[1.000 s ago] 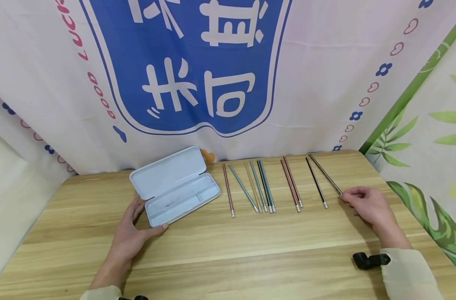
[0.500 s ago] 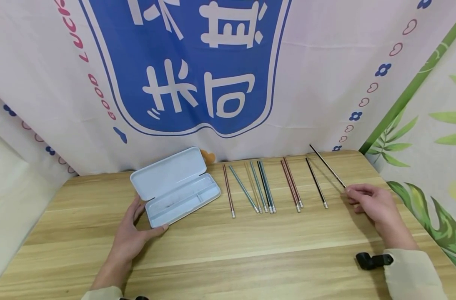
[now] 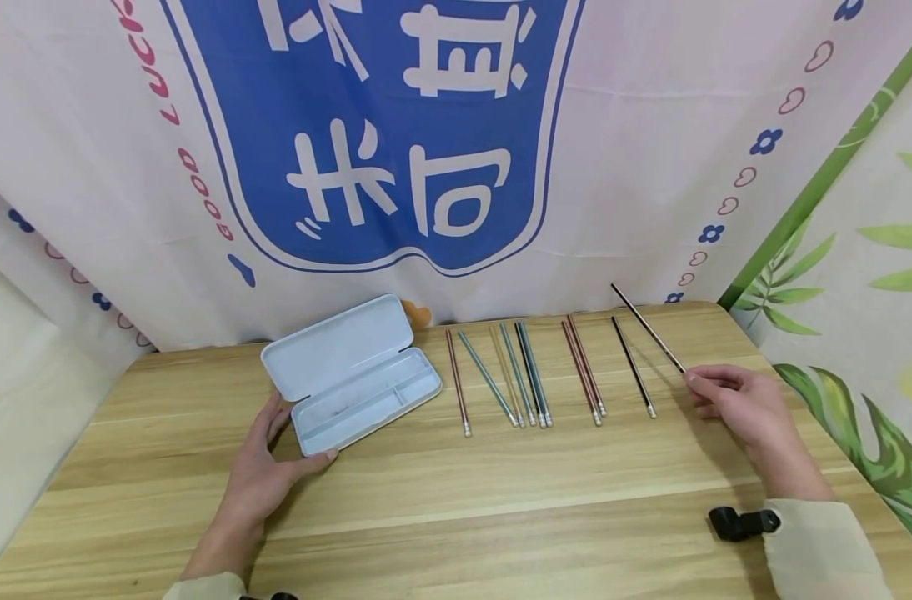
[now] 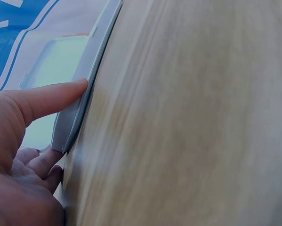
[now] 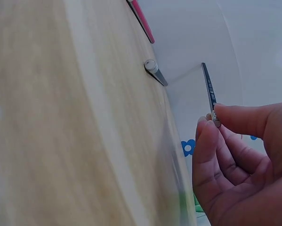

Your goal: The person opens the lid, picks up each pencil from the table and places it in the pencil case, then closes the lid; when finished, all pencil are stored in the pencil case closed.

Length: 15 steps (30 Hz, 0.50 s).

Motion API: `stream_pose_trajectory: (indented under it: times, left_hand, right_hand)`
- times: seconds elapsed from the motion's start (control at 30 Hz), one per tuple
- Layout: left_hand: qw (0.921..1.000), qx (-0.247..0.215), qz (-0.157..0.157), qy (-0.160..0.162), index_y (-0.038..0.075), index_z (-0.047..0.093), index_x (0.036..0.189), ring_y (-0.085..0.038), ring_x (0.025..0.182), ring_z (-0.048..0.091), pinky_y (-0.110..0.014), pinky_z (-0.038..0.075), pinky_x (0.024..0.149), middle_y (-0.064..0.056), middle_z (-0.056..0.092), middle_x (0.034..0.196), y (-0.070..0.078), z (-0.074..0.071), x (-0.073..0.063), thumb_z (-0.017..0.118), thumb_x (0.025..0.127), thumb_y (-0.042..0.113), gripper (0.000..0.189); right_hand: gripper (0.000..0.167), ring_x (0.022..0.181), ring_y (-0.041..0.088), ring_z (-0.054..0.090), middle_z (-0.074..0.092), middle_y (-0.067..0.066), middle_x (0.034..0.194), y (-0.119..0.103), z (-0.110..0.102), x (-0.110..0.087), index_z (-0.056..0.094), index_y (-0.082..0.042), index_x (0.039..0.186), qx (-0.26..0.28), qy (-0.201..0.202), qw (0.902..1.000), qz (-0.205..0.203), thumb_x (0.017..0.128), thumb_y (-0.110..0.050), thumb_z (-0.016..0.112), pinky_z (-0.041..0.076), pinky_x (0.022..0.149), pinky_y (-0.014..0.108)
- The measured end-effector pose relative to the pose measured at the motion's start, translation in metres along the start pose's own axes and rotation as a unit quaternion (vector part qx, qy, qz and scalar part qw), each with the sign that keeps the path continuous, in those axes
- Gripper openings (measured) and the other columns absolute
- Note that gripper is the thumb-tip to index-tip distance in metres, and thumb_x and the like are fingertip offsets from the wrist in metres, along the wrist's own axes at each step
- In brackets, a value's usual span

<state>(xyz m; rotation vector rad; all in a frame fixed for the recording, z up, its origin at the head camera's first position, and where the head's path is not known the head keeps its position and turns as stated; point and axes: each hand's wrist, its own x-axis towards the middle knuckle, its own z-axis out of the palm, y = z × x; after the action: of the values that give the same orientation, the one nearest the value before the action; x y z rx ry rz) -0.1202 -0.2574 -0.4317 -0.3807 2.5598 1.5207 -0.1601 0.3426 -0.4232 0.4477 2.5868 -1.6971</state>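
My right hand [image 3: 749, 412] pinches a dark pencil [image 3: 646, 326] near its eraser end, between thumb and fingers. The pencil's far tip is raised off the table, pointing toward the cloth; its dark shaft also shows in the right wrist view. At the left lies an open light-blue pencil case [image 3: 354, 427], lid tipped back, its compartments holding no pencils. My left hand [image 3: 257, 479] holds the case at its front left corner. In the left wrist view the thumb [image 4: 56, 98] presses the front wall while the other fingers curl at the short end.
A black pencil [image 3: 633, 367] lies left of the right hand. Further left are two red pencils [image 3: 583, 369], a group of blue, black and tan pencils [image 3: 531, 373], and one red pencil [image 3: 458, 382]. A printed cloth [image 3: 606, 183] hangs behind the wooden table [image 3: 501, 517].
My right hand has lifted the dark pencil off the table, its tip rising and then swinging slightly left. The left hand and pencil case stay in place.
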Motion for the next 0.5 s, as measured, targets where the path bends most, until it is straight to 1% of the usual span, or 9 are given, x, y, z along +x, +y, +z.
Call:
stream_pose_trajectory:
  times: [0.2, 0.33, 0.5]
  left_hand:
    - [1.0000, -0.002, -0.001, -0.004, 0.029, -0.011, 0.173, -0.038, 0.169, 0.003, -0.067, 0.002, 0.135, -0.009, 0.021, 0.181, 0.001, 0.001, 0.000, 0.093, 0.085, 0.023, 0.137]
    - [1.0000, 0.001, -0.002, -0.003, 0.030, -0.011, 0.173, -0.038, 0.170, 0.003, -0.068, 0.002, 0.135, -0.009, 0.021, 0.182, 0.002, 0.000, -0.001, 0.094, 0.085, 0.024, 0.137]
    - [1.0000, 0.002, -0.006, -0.002, 0.030, -0.011, 0.173, -0.038, 0.170, 0.003, -0.068, 0.002, 0.135, -0.008, 0.020, 0.182, 0.002, 0.000, -0.001, 0.094, 0.085, 0.025, 0.138]
  right_hand:
    - [0.048, 0.081, 0.001, 0.070, 0.072, -0.018, 0.089, -0.009, 0.006, -0.004, 0.063, 0.009, 0.139, -0.019, -0.007, 0.9998, -0.003, 0.107, -0.026, 0.069, 0.065, 0.074, 0.024]
    - [0.048, 0.082, 0.003, 0.070, 0.073, -0.016, 0.092, -0.019, 0.014, -0.008, 0.063, 0.008, 0.140, -0.027, -0.018, 0.9994, -0.011, 0.107, -0.026, 0.069, 0.064, 0.074, 0.026]
    - [0.046, 0.085, 0.005, 0.071, 0.075, -0.007, 0.099, -0.031, 0.027, -0.012, 0.064, 0.007, 0.139, -0.033, -0.029, 0.9985, -0.032, 0.106, -0.025, 0.070, 0.064, 0.074, 0.026]
